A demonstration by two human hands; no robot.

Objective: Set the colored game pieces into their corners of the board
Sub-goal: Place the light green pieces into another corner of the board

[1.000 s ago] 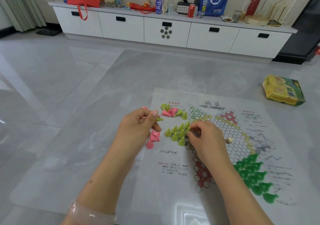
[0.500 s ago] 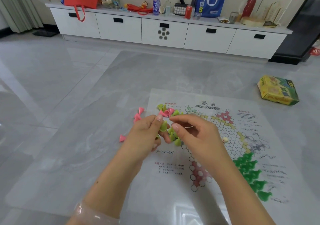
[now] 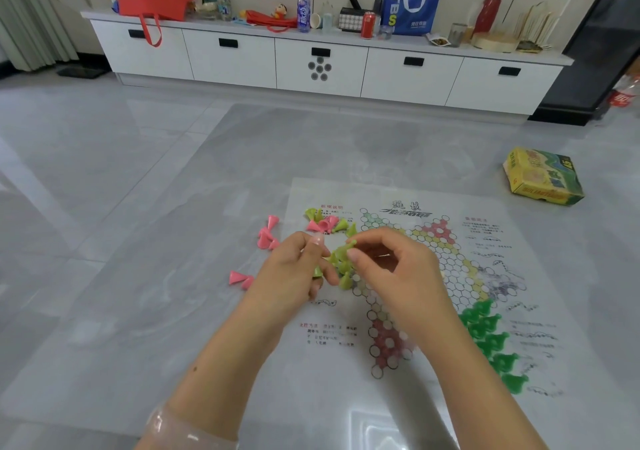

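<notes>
The clear game board point(image 3: 346, 380) with a printed hexagon star lies on the floor. Dark green pieces point(image 3: 491, 342) fill its right corner. Yellow-green pieces point(image 3: 344, 276) stand at the left corner, partly hidden by my hands. My right hand point(image 3: 391, 269) pinches one yellow-green piece point(image 3: 346, 247) between thumb and forefinger just above them. My left hand point(image 3: 294, 273) is curled beside it, and a yellow-green piece point(image 3: 317, 271) pokes out under its fingers. Pink pieces point(image 3: 266, 238) lie loose on the floor to the left, two more point(image 3: 240, 278) nearer me.
A small mixed heap of pink and yellow-green pieces point(image 3: 325, 222) lies on the board's far left edge. The yellow-green game box point(image 3: 542, 177) sits on the floor at the right. A white cabinet point(image 3: 322, 65) with bottles and bags runs along the back wall.
My left hand has let pink pieces fall onto the floor at the left. My right hand has risen from the board's left corner and now pinches a yellow-green piece next to my left hand.
</notes>
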